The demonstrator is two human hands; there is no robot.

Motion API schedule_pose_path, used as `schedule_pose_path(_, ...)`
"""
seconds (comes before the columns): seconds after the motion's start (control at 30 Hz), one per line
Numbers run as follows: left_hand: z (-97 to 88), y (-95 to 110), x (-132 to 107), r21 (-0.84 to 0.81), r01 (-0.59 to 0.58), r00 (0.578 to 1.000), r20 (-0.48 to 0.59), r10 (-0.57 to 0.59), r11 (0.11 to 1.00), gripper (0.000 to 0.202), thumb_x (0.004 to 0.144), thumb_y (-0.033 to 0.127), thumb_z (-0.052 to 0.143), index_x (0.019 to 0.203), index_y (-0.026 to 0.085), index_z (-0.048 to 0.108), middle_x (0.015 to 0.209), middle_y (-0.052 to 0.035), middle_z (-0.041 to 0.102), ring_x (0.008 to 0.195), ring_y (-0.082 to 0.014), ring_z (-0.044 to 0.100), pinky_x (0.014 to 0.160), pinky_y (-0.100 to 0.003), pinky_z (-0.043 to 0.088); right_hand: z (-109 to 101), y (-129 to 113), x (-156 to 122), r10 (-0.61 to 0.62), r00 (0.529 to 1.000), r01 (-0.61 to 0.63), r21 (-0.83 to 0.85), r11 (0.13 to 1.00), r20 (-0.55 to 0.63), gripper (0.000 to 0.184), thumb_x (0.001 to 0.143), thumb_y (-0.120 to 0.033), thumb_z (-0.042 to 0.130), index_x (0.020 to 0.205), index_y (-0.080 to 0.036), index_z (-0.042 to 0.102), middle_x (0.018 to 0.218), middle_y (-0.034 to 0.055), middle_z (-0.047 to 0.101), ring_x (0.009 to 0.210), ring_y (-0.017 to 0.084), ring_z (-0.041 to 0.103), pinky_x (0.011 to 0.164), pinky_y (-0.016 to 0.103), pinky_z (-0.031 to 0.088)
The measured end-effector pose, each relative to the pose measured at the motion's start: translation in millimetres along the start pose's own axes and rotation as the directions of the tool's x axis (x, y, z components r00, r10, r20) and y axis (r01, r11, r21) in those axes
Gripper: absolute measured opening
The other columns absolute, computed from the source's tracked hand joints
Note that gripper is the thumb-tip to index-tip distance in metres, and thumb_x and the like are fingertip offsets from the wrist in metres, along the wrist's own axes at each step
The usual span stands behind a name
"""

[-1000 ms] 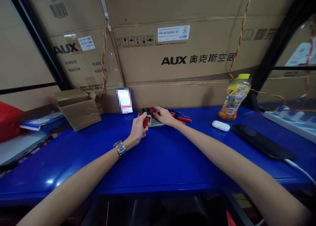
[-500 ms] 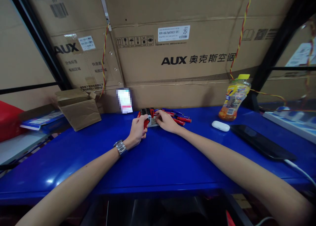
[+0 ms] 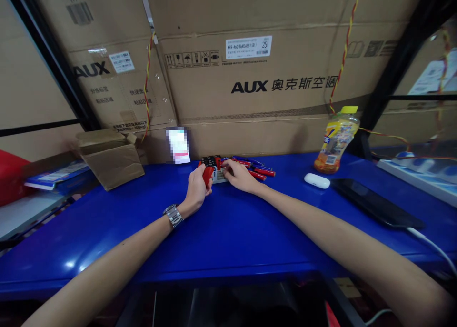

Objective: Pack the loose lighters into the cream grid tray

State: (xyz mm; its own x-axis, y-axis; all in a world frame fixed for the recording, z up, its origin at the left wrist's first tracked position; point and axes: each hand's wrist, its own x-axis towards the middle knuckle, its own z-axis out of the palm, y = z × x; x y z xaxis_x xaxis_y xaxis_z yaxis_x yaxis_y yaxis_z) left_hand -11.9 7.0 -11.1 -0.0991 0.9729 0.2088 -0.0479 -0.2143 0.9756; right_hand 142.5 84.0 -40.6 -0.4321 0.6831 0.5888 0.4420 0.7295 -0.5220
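My left hand (image 3: 197,188), with a metal watch at the wrist, is closed around a red marker (image 3: 207,174), most of which the palm hides. Just right of it is a small pale box (image 3: 218,175) with a row of slots. Black-ended pens (image 3: 211,161) stand in close rows at its back. The curled fingers of my right hand (image 3: 240,175) rest at the box's right side; what they pinch, if anything, is hidden. Behind that hand lie loose red markers (image 3: 264,173) and blue markers (image 3: 255,162) on the blue table (image 3: 228,232).
A lit phone (image 3: 178,146), blurred out, leans on the large carton (image 3: 285,117) behind. An open cardboard box (image 3: 110,163) stands left. At right are a drink bottle (image 3: 335,141), a white earbud case (image 3: 317,181), a black device (image 3: 374,201) with a cable, and a power strip (image 3: 417,179).
My left hand has turned slightly and shifted a little left, showing more of the red marker. My right hand stays almost in place at the box. The whole view has shifted slightly.
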Motion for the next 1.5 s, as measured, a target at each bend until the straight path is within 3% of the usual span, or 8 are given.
schedule_pose_path(0.2,-4.7,-10.0,5.6,0.240,-0.277,0.959,0.010,0.283,0.930,0.008,0.081,0.027,0.052,0.080,0.019,0.049,0.067,0.0014,0.056,0.055,-0.0104,0.051,0.053,-0.024,0.042,-10.0,-30.0,-3.6,0.083,0.988,-0.043,0.279,0.959,-0.133,0.036,0.090,-0.043,0.044,0.065,-0.020,0.051,0.061,-0.0016,0.050,0.058,0.013,0.045,0.059,0.026,0.035)
schedule_pose_path(0.4,-6.4,-13.9,6.5,0.269,-0.434,0.901,0.103,0.422,0.860,0.017,0.082,0.024,0.056,0.096,0.017,0.050,0.090,-0.0050,0.063,0.079,-0.0153,0.060,0.071,-0.029,0.049,-2.1,-43.0,-0.6,0.143,0.983,-0.080,0.432,0.898,-0.115,0.030,0.086,-0.046,0.054,0.072,-0.020,0.050,0.064,-0.0034,0.049,0.058,0.011,0.043,0.055,0.024,0.034)
schedule_pose_path(0.53,-6.8,-8.1,5.0,0.331,-0.486,0.873,0.141,0.466,0.809,0.017,0.085,0.024,0.053,0.100,0.017,0.055,0.098,-0.0076,0.063,0.086,-0.0172,0.061,0.078,-0.032,0.049,-3.2,-36.3,4.7,0.139,0.986,-0.076,0.483,0.872,-0.096,0.030,0.087,-0.047,0.052,0.073,-0.021,0.047,0.060,-0.0043,0.048,0.053,0.010,0.044,0.052,0.024,0.035)
schedule_pose_path(0.73,-24.4,-3.3,23.2,0.547,-0.510,0.775,-0.041,0.630,0.663,0.016,0.083,0.012,0.047,0.095,0.018,0.055,0.091,-0.0069,0.057,0.081,-0.0184,0.055,0.075,-0.034,0.046,-14.4,-4.1,10.0,0.198,0.953,-0.090,0.409,0.908,-0.231,0.021,0.089,-0.039,0.049,0.079,-0.022,0.043,0.058,-0.0037,0.055,0.049,0.012,0.054,0.053,0.025,0.041)
schedule_pose_path(0.87,-45.5,-13.4,44.1,0.728,-0.341,0.842,-0.045,0.538,0.595,0.019,0.076,0.005,0.045,0.085,0.017,0.056,0.092,-0.0081,0.057,0.082,-0.0196,0.056,0.077,-0.035,0.047,-10.4,7.6,9.3,0.180,0.972,-0.128,0.303,0.944,-0.150,0.013,0.090,-0.032,0.048,0.083,-0.021,0.047,0.063,-0.0005,0.061,0.057,0.015,0.062,0.058,0.028,0.047)
schedule_pose_path(1.0,-60.4,-25.0,55.8,0.869,-0.270,0.902,0.079,0.424,0.414,0.023,0.077,0.004,0.044,0.088,0.015,0.060,0.096,-0.0108,0.062,0.094,-0.0251,0.056,0.085,-0.040,0.047,-0.9,3.2,9.5,0.135,0.989,-0.117,0.224,0.968,-0.065,0.007,0.089,-0.027,0.049,0.089,-0.021,0.051,0.071,0.0025,0.067,0.067,0.018,0.067,0.063,0.030,0.049)
schedule_pose_path(1.17,-63.4,-31.6,59.0,0.910,-0.312,0.916,0.212,0.339,0.273,0.027,0.080,0.007,0.042,0.098,0.013,0.061,0.102,-0.0132,0.064,0.101,-0.0272,0.056,0.086,-0.040,0.047,1.7,-0.2,11.6,0.083,0.992,-0.079,0.043,0.996,-0.100,0.011,0.090,-0.026,0.049,0.095,-0.020,0.057,0.081,0.0046,0.071,0.073,0.019,0.065,0.070,0.031,0.047)
schedule_pose_path(1.5,-58.6,-26.0,55.8,0.940,-0.280,0.951,0.244,0.189,0.194,0.029,0.083,0.009,0.042,0.106,0.011,0.059,0.113,-0.0165,0.061,0.106,-0.0272,0.054,0.085,-0.038,0.047,-3.3,2.2,16.7,0.048,0.997,-0.049,-0.024,0.998,-0.064,0.018,0.091,-0.025,0.048,0.099,-0.017,0.062,0.087,0.0057,0.072,0.077,0.019,0.065,0.073,0.031,0.046)
